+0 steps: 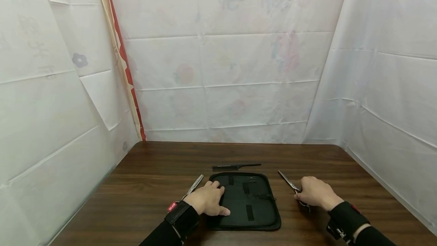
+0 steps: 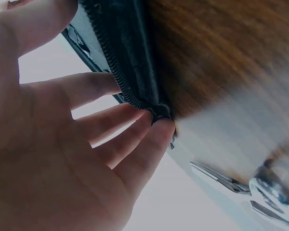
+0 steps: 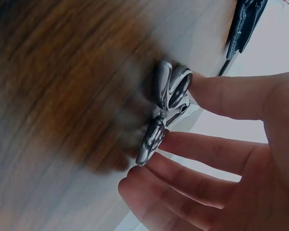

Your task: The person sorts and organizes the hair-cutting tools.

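A flat black zip case (image 1: 250,200) lies opened out on the table, with dark elastic loops across its lining. My left hand (image 1: 209,199) rests over its left edge, fingers fairly straight. The left wrist view has those fingertips at the toothed zipper edge (image 2: 108,53). To the right of the case, my right hand (image 1: 315,192) pinches the handles of silver scissors (image 1: 288,181), blades pointing away to the upper left. Up close, thumb and fingers stand on either side of the finger rings (image 3: 176,89). A second pair of scissors (image 1: 196,184) lies left of the case, partly behind my left hand.
Just beyond the case lies a black tail comb (image 1: 235,167), its thin tail pointing right. The brown wooden table (image 1: 153,185) is enclosed by white printed sheets (image 1: 222,60) at the back and both sides.
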A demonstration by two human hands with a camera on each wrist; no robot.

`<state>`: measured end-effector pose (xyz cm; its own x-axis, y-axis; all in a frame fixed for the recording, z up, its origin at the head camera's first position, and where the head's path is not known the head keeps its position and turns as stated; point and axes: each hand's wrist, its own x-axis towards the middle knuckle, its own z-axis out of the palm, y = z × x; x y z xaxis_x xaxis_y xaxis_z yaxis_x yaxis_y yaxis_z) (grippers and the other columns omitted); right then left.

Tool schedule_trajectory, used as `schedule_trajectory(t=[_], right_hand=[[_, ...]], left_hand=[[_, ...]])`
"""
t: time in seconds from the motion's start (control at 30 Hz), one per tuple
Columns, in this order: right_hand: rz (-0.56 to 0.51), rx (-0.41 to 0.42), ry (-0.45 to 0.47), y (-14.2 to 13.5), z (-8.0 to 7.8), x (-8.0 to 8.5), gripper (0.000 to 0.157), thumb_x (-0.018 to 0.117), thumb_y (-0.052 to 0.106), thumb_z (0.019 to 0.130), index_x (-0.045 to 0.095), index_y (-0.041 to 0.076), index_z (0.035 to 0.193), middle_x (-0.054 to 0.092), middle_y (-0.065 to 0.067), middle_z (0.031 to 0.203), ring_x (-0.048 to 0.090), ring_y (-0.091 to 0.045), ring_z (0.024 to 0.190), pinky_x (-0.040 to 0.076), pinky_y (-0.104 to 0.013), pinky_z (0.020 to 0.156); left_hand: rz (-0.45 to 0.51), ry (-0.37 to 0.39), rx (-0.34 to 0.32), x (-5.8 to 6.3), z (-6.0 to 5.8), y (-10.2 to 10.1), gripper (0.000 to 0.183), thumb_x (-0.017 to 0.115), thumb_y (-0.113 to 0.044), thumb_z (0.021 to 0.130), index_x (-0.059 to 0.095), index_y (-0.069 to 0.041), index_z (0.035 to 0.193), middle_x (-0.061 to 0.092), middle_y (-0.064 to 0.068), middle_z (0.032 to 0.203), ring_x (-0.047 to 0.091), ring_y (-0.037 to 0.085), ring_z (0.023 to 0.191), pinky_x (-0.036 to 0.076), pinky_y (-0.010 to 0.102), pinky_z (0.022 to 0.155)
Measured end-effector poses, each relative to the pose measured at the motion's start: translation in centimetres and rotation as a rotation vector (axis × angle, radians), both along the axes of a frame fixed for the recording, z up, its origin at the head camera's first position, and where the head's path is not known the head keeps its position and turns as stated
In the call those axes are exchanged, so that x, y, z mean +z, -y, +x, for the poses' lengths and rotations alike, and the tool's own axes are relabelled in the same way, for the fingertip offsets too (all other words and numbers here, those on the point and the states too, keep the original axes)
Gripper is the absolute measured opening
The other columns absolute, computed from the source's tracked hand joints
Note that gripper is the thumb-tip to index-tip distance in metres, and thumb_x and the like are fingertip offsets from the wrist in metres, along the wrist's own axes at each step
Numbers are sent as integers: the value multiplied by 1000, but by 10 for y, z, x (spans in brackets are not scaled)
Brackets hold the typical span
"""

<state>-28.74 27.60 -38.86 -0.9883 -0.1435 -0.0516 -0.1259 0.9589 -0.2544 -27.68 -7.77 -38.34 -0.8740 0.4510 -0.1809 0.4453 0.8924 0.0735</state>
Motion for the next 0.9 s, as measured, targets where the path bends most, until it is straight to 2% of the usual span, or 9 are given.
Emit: schedule_trajectory(t=[0.3, 0.6, 0.9], right_hand=[[2, -25, -41, 5, 1, 2, 19, 74, 12, 86, 58, 8, 78, 53, -5, 69, 52, -19, 58, 40, -35, 53], [6, -2, -68, 4, -2, 2, 13, 69, 4, 82, 56, 6, 80, 51, -6, 71, 50, -20, 60, 39, -37, 55], [-8, 1, -12, 6, -4, 4, 20, 77, 11, 81, 57, 6, 80, 53, -7, 71, 51, -19, 60, 39, -34, 55]], left_hand=[[-9, 4, 2, -1, 1, -1, 73, 70, -55, 91, 55, -9, 146, 49, 12, 148, 45, 32, 137, 41, 44, 110], [-10, -1, 0, 0, 1, 0, 74, 70, -56, 91, 54, -9, 147, 49, 12, 149, 44, 32, 138, 41, 44, 110], [-2, 8, 5, -1, 1, 1, 75, 69, -56, 91, 54, -9, 147, 48, 12, 150, 44, 32, 138, 41, 45, 110]])
